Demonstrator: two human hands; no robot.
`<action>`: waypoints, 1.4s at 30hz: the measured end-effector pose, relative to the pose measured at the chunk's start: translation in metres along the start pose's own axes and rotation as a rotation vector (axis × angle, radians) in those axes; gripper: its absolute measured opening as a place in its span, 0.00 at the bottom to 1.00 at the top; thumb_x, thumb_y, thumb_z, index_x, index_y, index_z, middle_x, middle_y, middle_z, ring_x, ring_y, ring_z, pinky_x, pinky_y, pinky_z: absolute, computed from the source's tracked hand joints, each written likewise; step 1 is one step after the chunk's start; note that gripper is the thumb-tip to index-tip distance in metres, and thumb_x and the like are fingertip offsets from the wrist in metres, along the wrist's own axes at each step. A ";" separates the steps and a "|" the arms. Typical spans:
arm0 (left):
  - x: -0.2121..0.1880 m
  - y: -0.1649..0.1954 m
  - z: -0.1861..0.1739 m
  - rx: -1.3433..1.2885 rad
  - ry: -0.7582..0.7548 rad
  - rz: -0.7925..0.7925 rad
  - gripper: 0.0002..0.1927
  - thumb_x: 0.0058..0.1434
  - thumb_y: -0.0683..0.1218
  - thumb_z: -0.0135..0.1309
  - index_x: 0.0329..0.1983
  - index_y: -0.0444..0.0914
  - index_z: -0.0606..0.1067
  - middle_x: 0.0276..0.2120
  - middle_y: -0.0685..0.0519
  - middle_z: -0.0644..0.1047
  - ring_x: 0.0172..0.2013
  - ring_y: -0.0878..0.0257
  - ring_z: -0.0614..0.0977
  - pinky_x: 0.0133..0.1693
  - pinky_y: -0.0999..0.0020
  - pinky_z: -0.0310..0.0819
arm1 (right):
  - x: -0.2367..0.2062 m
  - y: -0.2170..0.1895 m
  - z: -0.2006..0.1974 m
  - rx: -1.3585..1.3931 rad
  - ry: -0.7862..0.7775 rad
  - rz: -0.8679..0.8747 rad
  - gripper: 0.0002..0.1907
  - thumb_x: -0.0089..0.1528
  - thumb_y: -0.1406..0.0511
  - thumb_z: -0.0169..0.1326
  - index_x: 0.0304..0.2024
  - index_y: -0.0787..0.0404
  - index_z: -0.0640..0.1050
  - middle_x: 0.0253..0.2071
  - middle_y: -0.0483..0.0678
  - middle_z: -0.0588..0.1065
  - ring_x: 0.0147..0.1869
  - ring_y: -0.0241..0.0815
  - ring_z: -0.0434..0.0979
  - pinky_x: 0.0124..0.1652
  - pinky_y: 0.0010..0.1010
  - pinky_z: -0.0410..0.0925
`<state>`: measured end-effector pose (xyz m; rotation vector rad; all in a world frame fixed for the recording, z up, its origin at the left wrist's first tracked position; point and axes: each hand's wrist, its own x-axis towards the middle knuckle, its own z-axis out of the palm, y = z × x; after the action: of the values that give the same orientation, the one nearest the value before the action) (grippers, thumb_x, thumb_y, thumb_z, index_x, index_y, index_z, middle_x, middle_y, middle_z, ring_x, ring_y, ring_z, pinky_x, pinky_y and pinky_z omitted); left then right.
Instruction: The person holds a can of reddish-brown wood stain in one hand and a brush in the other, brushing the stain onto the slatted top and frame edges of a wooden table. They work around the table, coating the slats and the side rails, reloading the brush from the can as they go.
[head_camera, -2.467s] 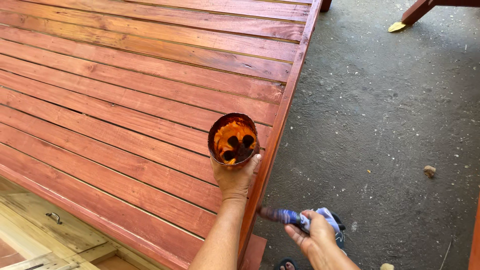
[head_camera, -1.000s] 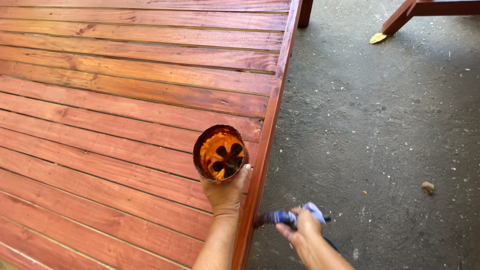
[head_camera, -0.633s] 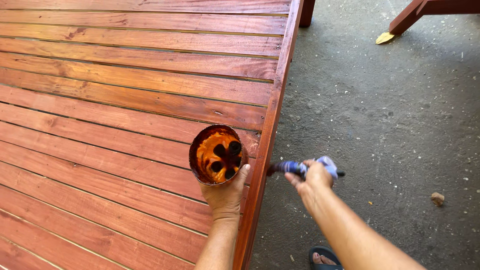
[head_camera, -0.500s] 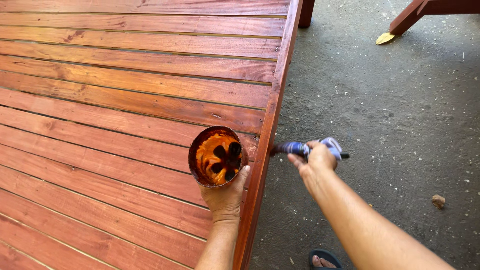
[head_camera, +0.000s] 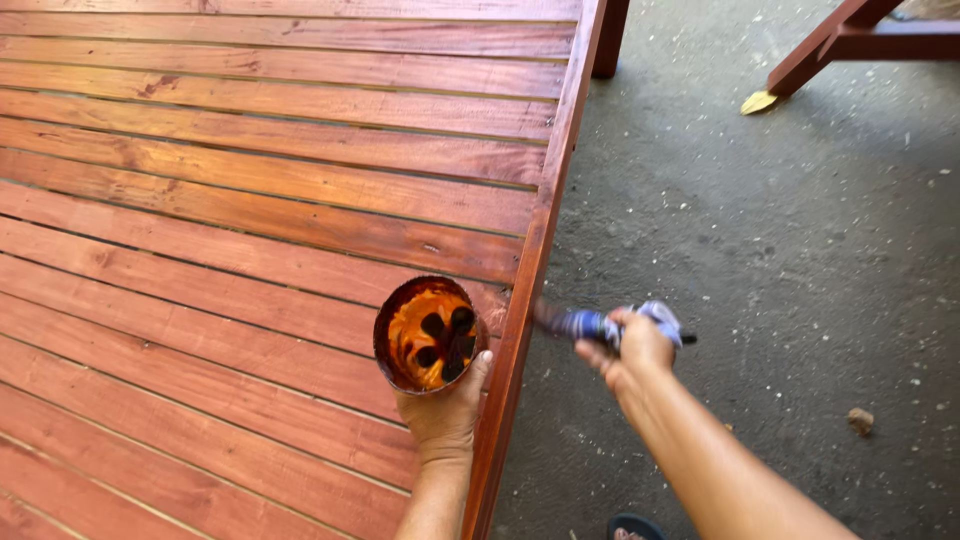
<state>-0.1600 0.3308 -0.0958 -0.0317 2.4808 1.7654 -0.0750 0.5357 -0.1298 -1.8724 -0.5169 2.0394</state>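
My left hand (head_camera: 445, 415) gripped the open, stain-slick can (head_camera: 428, 335) low on its wall, liable to slop; right hand (head_camera: 635, 345) clasped the light brush (head_camera: 585, 324).

Left hand (head_camera: 443, 410): fingers hidden behind the can (head_camera: 428, 335), only the thumb and the back of the hand showing; forearm cut off by the lower edge. Can: outer wall and base hidden from above; the dark blobs in the orange liquid cannot be told apart. Right hand (head_camera: 635, 350): closed over the brush (head_camera: 585, 325), hiding its handle; the brush tip is motion-blurred against the side rail, and contact cannot be judged. Surface (head_camera: 250, 200): cut off left, top and bottom. Red frame (head_camera: 850, 35): cut off at the upper edge. Shoe (head_camera: 630, 527): only its tip shows at the bottom edge. Small lump (head_camera: 860, 420) on the floor: too small to tell.
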 end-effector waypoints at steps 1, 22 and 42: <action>0.001 0.000 0.002 0.030 0.001 0.004 0.48 0.37 0.47 0.76 0.61 0.37 0.66 0.55 0.52 0.77 0.56 0.60 0.79 0.60 0.66 0.72 | 0.000 0.002 -0.008 -0.068 -0.027 0.034 0.10 0.66 0.67 0.47 0.46 0.66 0.72 0.42 0.60 0.72 0.29 0.53 0.79 0.24 0.38 0.78; 0.038 0.016 0.032 0.114 0.022 0.055 0.52 0.36 0.48 0.78 0.63 0.36 0.63 0.57 0.51 0.75 0.58 0.60 0.76 0.61 0.65 0.71 | 0.006 -0.073 0.046 0.178 -0.013 0.025 0.09 0.67 0.68 0.43 0.46 0.69 0.70 0.37 0.62 0.75 0.28 0.51 0.82 0.28 0.35 0.81; 0.044 0.023 0.060 -0.069 0.008 0.161 0.54 0.37 0.47 0.76 0.66 0.34 0.60 0.60 0.48 0.73 0.60 0.58 0.76 0.62 0.64 0.71 | 0.012 -0.129 0.079 0.123 -0.063 -0.083 0.11 0.63 0.68 0.49 0.46 0.68 0.68 0.41 0.57 0.73 0.31 0.49 0.82 0.29 0.36 0.82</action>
<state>-0.2014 0.3964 -0.0975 0.1614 2.4907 1.9146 -0.1554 0.6515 -0.0740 -1.6929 -0.4650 2.0336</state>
